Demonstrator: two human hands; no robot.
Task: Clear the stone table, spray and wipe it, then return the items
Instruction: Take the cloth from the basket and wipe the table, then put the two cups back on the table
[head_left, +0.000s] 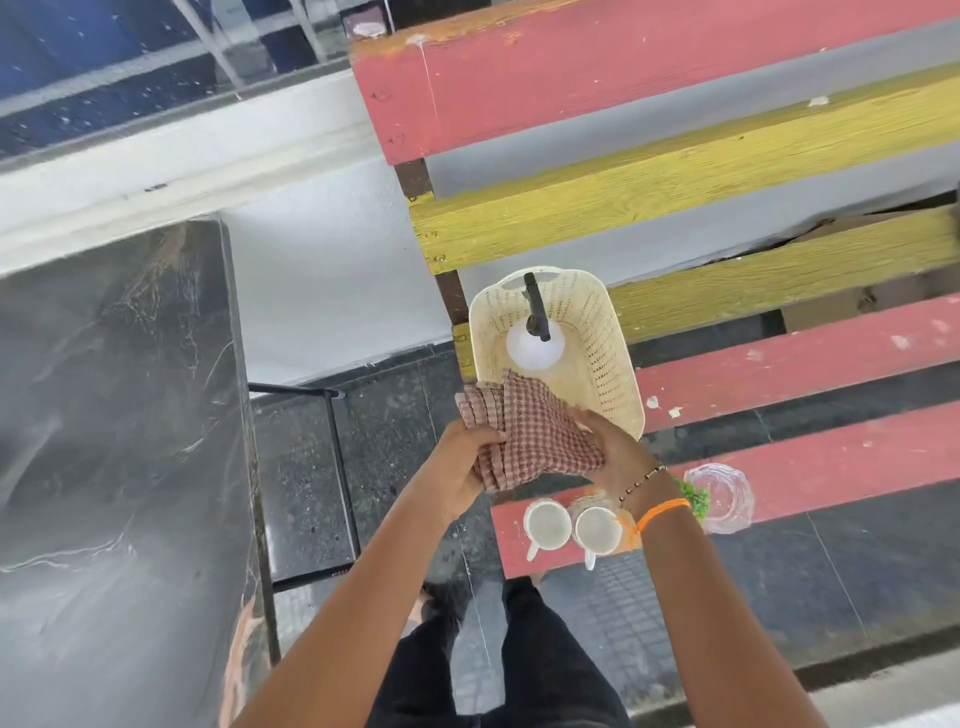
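Both my hands hold a red-and-white checked cloth (524, 431) over the near end of a cream plastic basket (608, 353). My left hand (467, 457) grips its folded left side; my right hand (613, 447) grips the right side. Inside the basket stands a white spray bottle (532, 345) with a black trigger head. The basket rests on a bench of red and yellow slats (779, 364). Two white cups (548, 522) (597, 527) and a clear glass vase (724, 496) with a green sprig stand on the nearest red slat. The dark stone table (114, 415) lies at the left, its top bare.
A black metal frame (337, 467) stands on the dark tiled floor between table and bench. A white wall ledge (182, 156) runs behind the table. My legs in black trousers (519, 665) are below.
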